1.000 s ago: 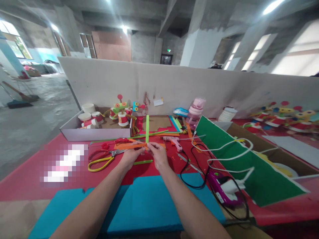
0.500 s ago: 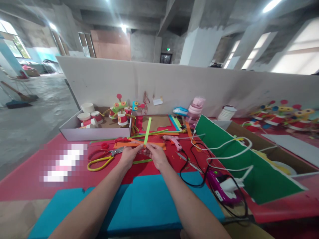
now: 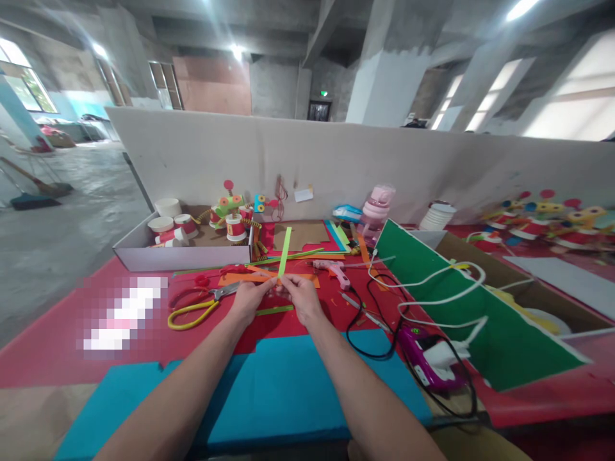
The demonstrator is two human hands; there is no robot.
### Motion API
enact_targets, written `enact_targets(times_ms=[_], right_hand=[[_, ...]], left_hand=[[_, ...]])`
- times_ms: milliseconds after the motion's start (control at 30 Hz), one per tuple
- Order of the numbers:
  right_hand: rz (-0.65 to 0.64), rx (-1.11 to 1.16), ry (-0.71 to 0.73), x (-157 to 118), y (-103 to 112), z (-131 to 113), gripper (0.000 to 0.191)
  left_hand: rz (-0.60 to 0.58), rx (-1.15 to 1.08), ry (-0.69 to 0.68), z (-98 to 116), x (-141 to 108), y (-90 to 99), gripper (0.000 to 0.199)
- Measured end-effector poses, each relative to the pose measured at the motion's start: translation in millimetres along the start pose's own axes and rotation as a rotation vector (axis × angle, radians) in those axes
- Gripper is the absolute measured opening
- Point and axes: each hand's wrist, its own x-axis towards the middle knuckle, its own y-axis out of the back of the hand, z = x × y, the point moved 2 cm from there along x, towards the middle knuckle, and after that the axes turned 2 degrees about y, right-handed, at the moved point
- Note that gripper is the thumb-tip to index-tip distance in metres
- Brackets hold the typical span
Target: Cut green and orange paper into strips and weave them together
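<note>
My left hand (image 3: 252, 299) and my right hand (image 3: 302, 298) meet at the middle of the red table, fingertips pinched close together. Between them they hold paper strips: a bright green strip (image 3: 285, 251) points away from me, and an orange strip (image 3: 262, 272) runs off to the left, crossing near my fingertips. The exact join is hidden by my fingers. Left of my left hand lie scissors with yellow and red handles (image 3: 192, 315). A pink glue gun (image 3: 339, 274) rests to the right of my right hand. Another green strip (image 3: 275, 311) lies beneath my hands.
A white box (image 3: 182, 257) with paper cups and a toy figure stands at the back left. Blue sheets (image 3: 298, 397) cover the near edge. At right are a green-sided box (image 3: 432, 288), looping cables and a purple power unit (image 3: 425, 362). A pink bottle (image 3: 377, 211) stands behind.
</note>
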Motion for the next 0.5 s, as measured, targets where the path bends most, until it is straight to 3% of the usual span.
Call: enact_targets(times_ms=[233, 500], right_hand=[[-0.072, -0.038, -0.001, -1.8, -0.9, -2.9, 0.032], [0.022, -0.068, 0.102, 0.5, -0.6, -3.9, 0.022]], left_hand=[[0.038, 0.049, -0.023, 0.9, 0.4, 3.7, 0.029], [-0.042, -0.037, 0.019, -1.5, 2.5, 2.6, 0.029]])
